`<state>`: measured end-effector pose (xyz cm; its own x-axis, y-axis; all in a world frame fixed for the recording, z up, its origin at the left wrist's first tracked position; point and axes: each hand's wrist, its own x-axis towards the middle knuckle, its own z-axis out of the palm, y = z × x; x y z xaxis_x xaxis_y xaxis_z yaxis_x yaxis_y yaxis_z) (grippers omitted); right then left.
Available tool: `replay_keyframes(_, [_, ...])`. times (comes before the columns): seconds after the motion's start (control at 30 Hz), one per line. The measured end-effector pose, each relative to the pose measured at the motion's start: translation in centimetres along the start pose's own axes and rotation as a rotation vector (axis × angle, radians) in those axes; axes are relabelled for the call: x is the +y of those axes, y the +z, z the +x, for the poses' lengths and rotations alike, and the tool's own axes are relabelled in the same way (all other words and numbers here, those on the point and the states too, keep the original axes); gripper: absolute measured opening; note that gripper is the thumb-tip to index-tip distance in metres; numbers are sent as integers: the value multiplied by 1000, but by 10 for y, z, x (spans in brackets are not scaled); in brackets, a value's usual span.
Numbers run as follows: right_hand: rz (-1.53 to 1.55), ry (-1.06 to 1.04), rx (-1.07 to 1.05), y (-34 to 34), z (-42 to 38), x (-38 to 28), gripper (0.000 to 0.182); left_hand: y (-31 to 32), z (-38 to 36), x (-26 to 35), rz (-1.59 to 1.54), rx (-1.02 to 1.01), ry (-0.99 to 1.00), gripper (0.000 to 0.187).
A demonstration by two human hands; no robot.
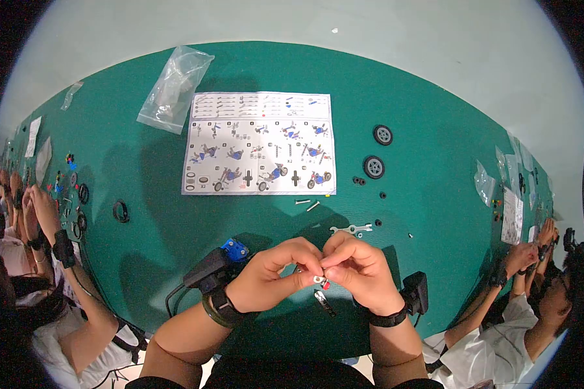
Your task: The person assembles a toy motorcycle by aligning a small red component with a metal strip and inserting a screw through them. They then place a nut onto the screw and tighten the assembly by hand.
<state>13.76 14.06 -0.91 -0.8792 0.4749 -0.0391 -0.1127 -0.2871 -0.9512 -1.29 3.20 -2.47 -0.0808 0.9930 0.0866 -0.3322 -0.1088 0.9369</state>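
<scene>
My left hand point(276, 272) and my right hand point(360, 269) meet near the table's front edge, fingertips pinched together around a small white and red part point(322, 281). Both hands touch this part, and the fingers hide some of it. Just below it is a dark perforated strip point(324, 303); whether it hangs from the part or lies on the table I cannot tell. A metal wrench point(352, 229) lies beyond my fingers, with two screws point(313, 206) farther off. To the left of my left hand sits a blue piece point(234, 249).
A printed instruction sheet point(259, 144) lies mid-table, beside a clear plastic bag point(177, 89). Two wheels point(374, 166) and small black rings point(359, 181) are right of it. Co-workers' hands point(42, 211) and parts are at the left; another person's hand point(521, 258) is at the right.
</scene>
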Motion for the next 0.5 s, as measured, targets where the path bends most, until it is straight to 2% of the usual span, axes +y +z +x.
replay_keyframes(0.5, [-22,0,13,0,-1,1,8,-1,0,-1,17,-6,1,6])
